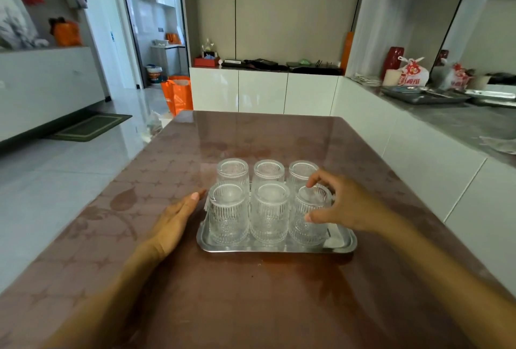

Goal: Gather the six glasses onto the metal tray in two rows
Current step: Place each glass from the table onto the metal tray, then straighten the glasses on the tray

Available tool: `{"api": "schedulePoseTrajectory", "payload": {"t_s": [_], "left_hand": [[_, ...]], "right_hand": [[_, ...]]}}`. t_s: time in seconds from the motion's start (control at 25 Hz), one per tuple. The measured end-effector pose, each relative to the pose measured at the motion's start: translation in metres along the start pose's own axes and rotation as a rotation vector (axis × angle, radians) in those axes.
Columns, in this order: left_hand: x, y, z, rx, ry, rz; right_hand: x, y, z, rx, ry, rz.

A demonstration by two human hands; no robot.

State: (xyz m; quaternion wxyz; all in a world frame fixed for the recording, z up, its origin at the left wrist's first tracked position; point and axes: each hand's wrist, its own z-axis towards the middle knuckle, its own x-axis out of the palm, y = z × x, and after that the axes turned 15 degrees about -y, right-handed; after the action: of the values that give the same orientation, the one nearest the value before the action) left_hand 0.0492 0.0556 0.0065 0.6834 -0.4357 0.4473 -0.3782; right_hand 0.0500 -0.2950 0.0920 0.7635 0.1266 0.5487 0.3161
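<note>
Six glasses (269, 203) on tray (276, 248) near worktop (251, 292) centre, two rows of three (bases up). Right hand (339, 203) grasping near-right glass (310, 217). Left hand (174, 221) flat, released, beside tray's left edge.

This is a home, in its dining and kitchen part. A brown tabletop (223, 136) with a glossy patterned cover fills the middle. At twelve o'clock stand white glossy cabinets (262, 91) under an open niche holding small household clutter. At two o'clock a grey counter (458, 122) carries a red vase (392, 61) and metal trays (424, 95). At ten o'clock lie a polished tile floor (55, 170), a doormat (92, 126) and an orange bag (178, 94).
</note>
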Motion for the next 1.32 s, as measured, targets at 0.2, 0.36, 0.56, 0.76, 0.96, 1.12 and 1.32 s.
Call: {"api": "schedulePoseTrajectory", "payload": {"t_s": [0.2, 0.36, 0.56, 0.76, 0.96, 1.12, 1.32], "left_hand": [[-0.01, -0.006, -0.004, -0.114, 0.049, -0.122], [-0.036, -0.013, 0.01, -0.105, 0.322, 0.077], [-0.022, -0.017, 0.037, -0.016, 0.536, 0.399], [-0.009, -0.013, 0.055, 0.018, 0.587, 0.386], [-0.006, -0.012, 0.053, 0.033, 0.593, 0.323], [-0.006, -0.016, 0.051, 0.024, 0.588, 0.285], [-0.025, -0.034, 0.048, 0.029, 0.586, 0.403]], "right_hand": [[-0.001, -0.029, -0.015, 0.116, -0.041, 0.381], [-0.005, -0.063, -0.011, 0.192, 0.134, 0.273], [0.014, -0.072, 0.003, 0.146, 0.361, 0.154], [0.018, -0.078, 0.015, 0.127, 0.352, 0.168], [0.024, -0.087, 0.017, 0.13, 0.329, 0.209], [0.021, -0.079, 0.017, 0.135, 0.345, 0.202], [-0.009, -0.065, 0.013, 0.07, 0.353, 0.078]]}}
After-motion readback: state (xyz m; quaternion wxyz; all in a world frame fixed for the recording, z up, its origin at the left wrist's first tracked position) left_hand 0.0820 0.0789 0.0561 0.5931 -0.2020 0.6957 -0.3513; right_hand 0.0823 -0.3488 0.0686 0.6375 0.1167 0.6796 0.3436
